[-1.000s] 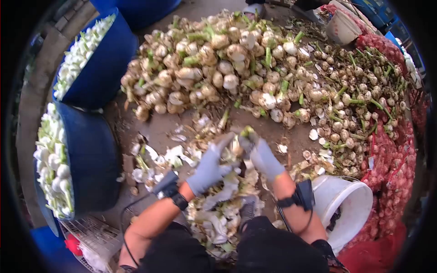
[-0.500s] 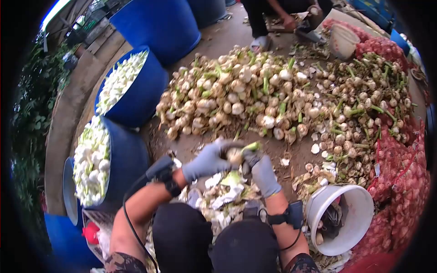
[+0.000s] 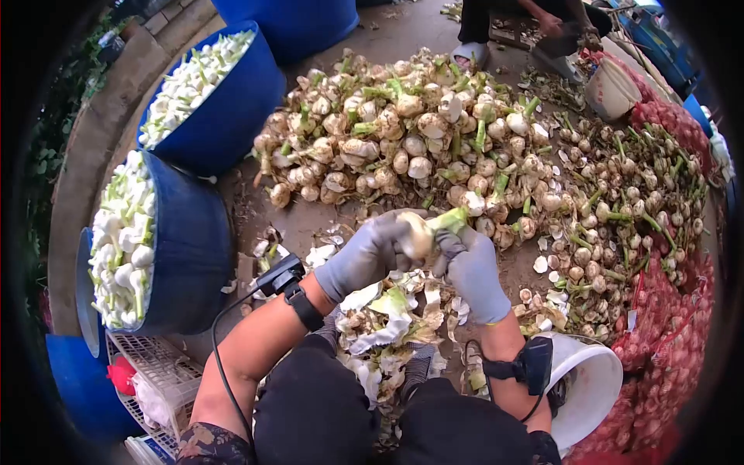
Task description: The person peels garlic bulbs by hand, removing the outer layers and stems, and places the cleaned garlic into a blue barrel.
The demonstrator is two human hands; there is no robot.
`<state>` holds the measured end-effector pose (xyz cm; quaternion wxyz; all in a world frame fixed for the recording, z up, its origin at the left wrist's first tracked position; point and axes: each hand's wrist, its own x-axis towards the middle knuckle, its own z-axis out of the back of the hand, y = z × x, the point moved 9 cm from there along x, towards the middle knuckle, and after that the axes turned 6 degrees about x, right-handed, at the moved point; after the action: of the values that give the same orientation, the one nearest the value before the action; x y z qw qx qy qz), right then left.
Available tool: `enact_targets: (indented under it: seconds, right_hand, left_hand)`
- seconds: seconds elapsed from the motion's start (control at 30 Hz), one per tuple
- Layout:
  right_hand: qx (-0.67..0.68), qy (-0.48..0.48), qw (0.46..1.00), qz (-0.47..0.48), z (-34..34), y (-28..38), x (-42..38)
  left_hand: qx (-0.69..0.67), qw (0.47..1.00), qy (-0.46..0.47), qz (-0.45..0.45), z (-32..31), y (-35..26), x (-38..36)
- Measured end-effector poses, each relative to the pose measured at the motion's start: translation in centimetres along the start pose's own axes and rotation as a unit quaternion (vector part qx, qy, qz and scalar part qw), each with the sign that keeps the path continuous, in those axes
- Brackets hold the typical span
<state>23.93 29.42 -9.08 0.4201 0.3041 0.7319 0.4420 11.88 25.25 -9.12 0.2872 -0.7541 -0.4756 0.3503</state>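
In the head view, a garlic bulb with a short green stem is held between my two gloved hands, above a litter of peeled skins. My left hand wears a grey glove and has its fingers closed around the bulb. On the stem side, my right hand, gloved in grey with dark fingertips, pinches the bulb's neck or outer skin; its fingers partly hide the contact. Just beyond my hands lies a big pile of unpeeled garlic.
Blue tubs of pale, cleaned garlic stand at left, beside a plastic crate. To the right are smaller bulbs, red mesh sacks and a white bucket. Another person's hands work at the back.
The view has shifted, so the tubs and pile sit higher in it. Both hands still hold the garlic bulb, which now shows a paler surface and is turned differently.
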Motion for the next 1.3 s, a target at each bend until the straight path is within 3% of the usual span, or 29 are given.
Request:
enact_targets:
  seconds: [0.03, 0.07, 0.1, 0.13, 0.2, 0.23, 0.27, 0.33, 0.37, 0.4, 0.47, 0.5, 0.53, 0.57, 0.7, 0.73, 0.77, 0.8, 0.83, 0.87, 0.9, 0.93, 1.0, 1.03, 1.07, 1.1, 1.2, 1.27, 1.3]
  right_hand:
    - [-0.219, -0.022, 0.969, 0.113, 0.0, 1.8, 0.5]
    - [-0.426, -0.034, 0.877, 0.220, -1.1, 3.3, 0.6]
    - [-0.542, -0.041, 0.809, 0.223, -1.8, 3.8, 0.7]
    - [-0.551, -0.038, 0.805, 0.216, -1.8, 3.1, 1.5]
    - [-0.198, 0.021, 0.963, 0.183, -0.9, 1.7, 3.2]
    - [-0.207, 0.021, 0.962, 0.175, -0.9, 1.8, 3.4]
    - [-0.149, 0.051, 0.983, 0.091, -1.4, 1.4, 3.8]
    - [-0.021, 0.107, 0.991, -0.075, -3.3, 0.0, 4.1]
    - [-0.060, 0.076, 0.991, -0.094, -2.9, -0.5, 4.6]
    - [-0.058, 0.081, 0.990, -0.096, -3.3, -1.0, 4.9]
    - [-0.325, 0.018, 0.946, 0.009, -2.8, -0.7, 5.7]
    - [-0.219, 0.006, 0.976, -0.011, -2.7, -1.3, 5.9]
    - [-0.217, 0.010, 0.976, -0.013, -2.8, -1.4, 6.0]
    - [-0.159, 0.018, 0.985, -0.058, -3.3, -1.8, 5.8]
    - [-0.105, 0.058, 0.985, -0.123, -6.2, -3.2, 4.6]
    - [-0.081, 0.051, 0.988, -0.118, -6.5, -3.2, 4.4]
    - [-0.084, 0.093, 0.986, -0.112, -6.1, -4.4, 4.8]
    - [-0.082, 0.090, 0.986, -0.110, -5.8, -4.1, 5.0]
    - [-0.331, 0.074, 0.941, 0.013, -5.4, -2.2, 5.5]
    - [-0.553, 0.050, 0.821, 0.129, -5.9, -0.6, 5.3]
    - [-0.635, -0.010, 0.762, 0.126, -5.2, 0.2, 6.2]
    - [-0.639, -0.071, 0.759, 0.102, -3.1, -0.1, 7.5]
    - [-0.510, -0.094, 0.853, 0.062, -0.1, -1.4, 8.7]
    - [-0.310, -0.012, 0.949, 0.055, -0.8, -3.6, 9.2]
    - [-0.093, 0.068, 0.992, 0.047, -1.9, -5.0, 9.3]
    - [0.067, 0.096, 0.986, -0.119, -5.2, -3.7, 7.0]
    - [0.061, 0.098, 0.989, -0.091, -5.7, -6.1, 7.5]
    - [0.048, 0.080, 0.995, -0.027, -5.5, -6.8, 8.3]
    - [-0.096, 0.060, 0.992, 0.056, -6.0, -5.0, 8.1]
  left_hand:
    - [-0.097, 0.993, 0.073, 0.005, 0.7, 2.0, 0.7]
    - [-0.192, 0.971, 0.145, 0.006, 0.0, 2.2, 1.0]
    - [-0.221, 0.972, 0.054, 0.062, 1.6, 4.0, 1.3]
    - [-0.233, 0.969, 0.057, 0.060, 2.0, 4.2, 1.5]
    - [-0.087, 0.995, 0.031, 0.040, 2.7, 3.0, 2.0]
    - [-0.095, 0.995, 0.000, 0.043, 2.9, 2.3, 1.6]
    - [-0.105, 0.993, 0.001, 0.044, 2.8, 1.9, 1.4]
    - [0.132, 0.990, 0.018, 0.055, 3.0, 1.5, 0.7]
    - [0.158, 0.985, 0.005, 0.062, 4.8, 3.1, 0.7]
    - [0.233, 0.969, -0.074, -0.042, 5.9, 1.7, 0.6]
    - [0.306, 0.946, -0.073, -0.076, 7.1, 1.5, 0.1]
    - [0.244, 0.963, -0.105, -0.049, 7.8, 1.7, -0.5]
    - [0.180, 0.974, -0.137, -0.021, 8.0, 2.1, -1.0]
    - [0.035, 0.985, -0.168, -0.017, 8.4, 2.3, -1.0]
    - [0.039, 0.978, -0.177, -0.107, 11.6, 1.6, -0.1]
    - [0.214, 0.936, -0.201, -0.192, 12.2, 0.5, 0.0]
    - [0.382, 0.857, -0.215, -0.270, 11.5, -0.8, -0.3]
    - [0.383, 0.858, -0.211, -0.271, 10.6, -2.1, -0.7]
    - [0.260, 0.932, -0.191, -0.166, 10.7, -1.4, -0.6]
    - [0.127, 0.977, -0.166, -0.052, 10.2, -0.1, -0.8]
    - [0.071, 0.986, -0.143, -0.047, 9.7, -0.1, -1.0]
    - [0.070, 0.987, -0.139, -0.039, 9.2, -0.1, -1.1]
    - [0.074, 0.991, -0.109, 0.022, 8.5, 0.7, -1.2]
    - [0.054, 0.995, -0.081, 0.017, 8.8, 1.4, -1.2]
    - [0.056, 0.995, -0.084, 0.026, 9.1, 1.9, -1.2]
    - [0.098, 0.989, -0.108, -0.009, 9.6, 1.3, -1.0]
    - [0.126, 0.984, -0.123, -0.034, 10.0, 0.9, -1.1]
    - [0.145, 0.955, -0.254, -0.042, 11.5, -0.1, -1.7]
    - [0.112, 0.952, -0.280, -0.053, 12.4, -0.1, -2.4]
